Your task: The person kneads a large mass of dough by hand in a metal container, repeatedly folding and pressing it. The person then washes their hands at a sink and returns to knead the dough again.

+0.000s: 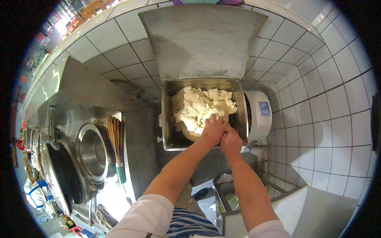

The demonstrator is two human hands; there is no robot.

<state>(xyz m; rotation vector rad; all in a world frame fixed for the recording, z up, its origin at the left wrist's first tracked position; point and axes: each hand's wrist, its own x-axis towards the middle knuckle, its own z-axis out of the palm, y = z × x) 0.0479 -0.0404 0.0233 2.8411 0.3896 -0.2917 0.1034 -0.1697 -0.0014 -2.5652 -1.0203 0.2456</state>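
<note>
A large lumpy mass of pale dough (199, 104) fills much of a rectangular stainless steel mixer tub (205, 82) in front of me. My left hand (213, 130) grips the dough at its near right side, fingertips pressed into it. Right beside it, touching it, my right hand (232, 140) is curled over the tub's near right corner area. What its fingers hold, if anything, is hidden. The tub's metal lid (205, 44) stands raised against the tiled wall behind.
A white motor housing (258, 116) adjoins the tub's right side, near a tiled wall (321, 128). To the left, a steel counter carries a round steel basin (93, 153), a bamboo wok brush (115, 139) with green handle and a faucet (53, 131). A bin-like container (227, 212) stands below my right arm.
</note>
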